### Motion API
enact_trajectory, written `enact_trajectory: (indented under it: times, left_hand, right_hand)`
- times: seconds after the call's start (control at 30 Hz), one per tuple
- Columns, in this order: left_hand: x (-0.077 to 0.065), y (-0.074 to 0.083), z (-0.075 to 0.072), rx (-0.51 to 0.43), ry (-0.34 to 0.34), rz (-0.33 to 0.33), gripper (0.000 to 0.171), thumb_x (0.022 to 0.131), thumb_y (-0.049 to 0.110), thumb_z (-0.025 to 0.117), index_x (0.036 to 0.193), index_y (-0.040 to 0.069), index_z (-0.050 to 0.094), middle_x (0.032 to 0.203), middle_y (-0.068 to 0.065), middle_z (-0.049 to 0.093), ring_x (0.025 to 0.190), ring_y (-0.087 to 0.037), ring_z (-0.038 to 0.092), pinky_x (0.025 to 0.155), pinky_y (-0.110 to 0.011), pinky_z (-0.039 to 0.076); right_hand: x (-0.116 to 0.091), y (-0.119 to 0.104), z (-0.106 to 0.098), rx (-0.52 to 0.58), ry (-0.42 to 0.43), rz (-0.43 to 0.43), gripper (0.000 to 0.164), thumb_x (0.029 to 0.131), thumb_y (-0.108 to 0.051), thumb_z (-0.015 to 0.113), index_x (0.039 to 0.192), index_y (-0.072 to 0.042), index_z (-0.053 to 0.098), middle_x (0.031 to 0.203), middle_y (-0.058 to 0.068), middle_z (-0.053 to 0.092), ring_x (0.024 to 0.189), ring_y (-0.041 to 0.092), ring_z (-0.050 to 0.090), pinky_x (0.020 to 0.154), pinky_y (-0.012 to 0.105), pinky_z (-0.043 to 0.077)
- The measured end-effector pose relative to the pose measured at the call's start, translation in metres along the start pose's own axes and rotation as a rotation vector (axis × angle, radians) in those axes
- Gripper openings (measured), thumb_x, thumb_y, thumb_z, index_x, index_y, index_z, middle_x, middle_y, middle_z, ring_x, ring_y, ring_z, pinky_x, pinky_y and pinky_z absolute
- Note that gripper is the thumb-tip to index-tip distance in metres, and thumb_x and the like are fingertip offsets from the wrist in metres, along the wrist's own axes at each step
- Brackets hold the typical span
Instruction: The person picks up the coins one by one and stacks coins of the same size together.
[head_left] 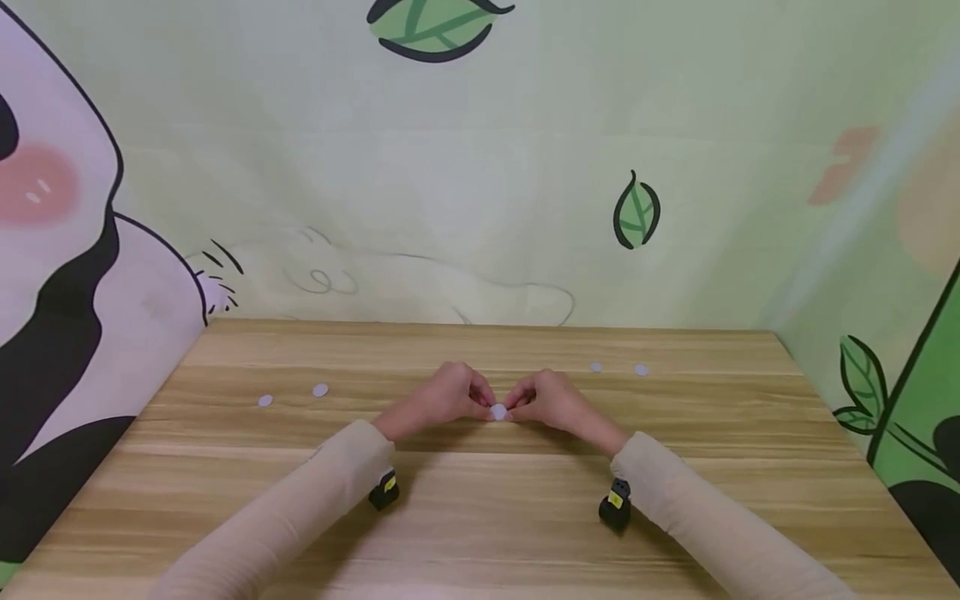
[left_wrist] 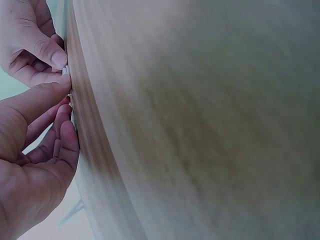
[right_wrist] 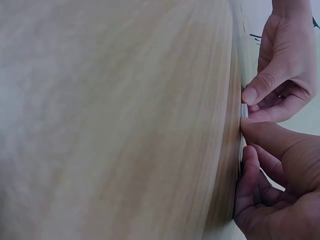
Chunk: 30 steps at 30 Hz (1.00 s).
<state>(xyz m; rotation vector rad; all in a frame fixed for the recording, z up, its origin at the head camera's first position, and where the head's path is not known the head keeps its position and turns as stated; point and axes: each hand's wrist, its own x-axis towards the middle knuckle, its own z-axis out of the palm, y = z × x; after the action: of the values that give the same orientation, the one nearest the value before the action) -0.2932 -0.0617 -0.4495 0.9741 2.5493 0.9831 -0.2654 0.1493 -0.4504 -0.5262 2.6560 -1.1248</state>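
Near the middle of the table, a small white round disc (head_left: pixel 498 412) lies between my two hands. My left hand (head_left: pixel 453 393) pinches its left edge between thumb and fingers, and my right hand (head_left: pixel 549 398) does the same at the right edge. Seen side-on in the right wrist view, the disc (right_wrist: pixel 244 111) shows as a thin pale edge with lines along it, close over the wood. Both thumbs meet the disc (left_wrist: pixel 65 71) in the left wrist view, the remaining fingers curled behind.
On the wooden table (head_left: pixel 495 517), two more white discs lie at the left, one (head_left: pixel 266 400) outside the other (head_left: pixel 320 389). At the back right lie another disc (head_left: pixel 596 367) and its neighbour (head_left: pixel 641 369). A painted wall (head_left: pixel 495 167) stands behind the table's far edge.
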Motion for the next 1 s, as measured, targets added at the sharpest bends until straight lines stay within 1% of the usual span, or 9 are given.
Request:
enact_trajectory:
  times: [0.13,0.27,0.53,0.77,0.83,1.0]
  left_hand:
    - [-0.0008,0.0003,0.0,-0.002,-0.002,-0.005,0.01,0.081,0.007,0.086,0.087,0.003,0.078,0.079,-0.001,0.075,0.071,-0.002,0.062,0.066,-0.016,0.051]
    - [-0.0009,-0.0013,0.0012,-0.017,-0.003,-0.023,0.011,0.081,0.008,0.086,0.086,0.003,0.078,0.078,0.0,0.075,0.07,-0.002,0.061,0.065,-0.017,0.051]
    - [0.0013,-0.0023,0.0021,-0.046,0.01,-0.036,0.01,0.08,0.009,0.087,0.086,0.004,0.079,0.08,0.0,0.076,0.07,-0.001,0.062,0.065,-0.016,0.051]
    - [-0.0007,-0.002,0.0038,-0.084,0.04,-0.031,0.01,0.08,0.007,0.087,0.086,0.004,0.08,0.081,-0.002,0.077,0.071,-0.001,0.063,0.066,-0.016,0.051]
    - [-0.001,-0.0026,0.0043,-0.086,0.048,-0.026,0.01,0.079,0.006,0.087,0.085,0.004,0.08,0.08,-0.002,0.077,0.07,-0.001,0.063,0.065,-0.016,0.051]
    - [-0.0019,-0.0031,0.0054,-0.071,0.053,-0.046,0.01,0.079,0.007,0.087,0.084,0.005,0.079,0.077,0.001,0.075,0.068,-0.002,0.061,0.063,-0.017,0.05]
  right_hand:
    - [-0.0001,-0.0007,-0.0002,-0.002,-0.006,0.008,0.009,0.086,-0.013,0.083,0.092,-0.008,0.08,0.081,-0.003,0.072,0.075,0.008,0.056,0.068,0.023,0.047]
    - [0.0002,-0.0009,0.0013,-0.012,0.0,0.02,0.008,0.086,-0.013,0.083,0.092,-0.009,0.08,0.082,-0.004,0.073,0.076,0.008,0.057,0.07,0.024,0.048]
    - [-0.0006,-0.0025,0.0026,-0.024,0.023,0.005,0.008,0.086,-0.012,0.083,0.09,-0.008,0.079,0.081,-0.003,0.074,0.074,0.007,0.057,0.069,0.024,0.048]
    - [-0.0002,-0.0032,0.0025,-0.038,0.029,0.006,0.008,0.085,-0.011,0.083,0.09,-0.006,0.08,0.081,-0.002,0.074,0.074,0.007,0.057,0.068,0.023,0.048]
    - [0.0001,-0.0034,0.0025,-0.042,0.027,0.005,0.008,0.085,-0.011,0.083,0.09,-0.006,0.08,0.081,-0.002,0.074,0.073,0.007,0.056,0.068,0.023,0.047]
    - [0.0003,-0.0035,0.003,-0.037,0.026,-0.01,0.008,0.085,-0.011,0.083,0.09,-0.006,0.08,0.08,-0.001,0.074,0.073,0.007,0.056,0.067,0.023,0.047]
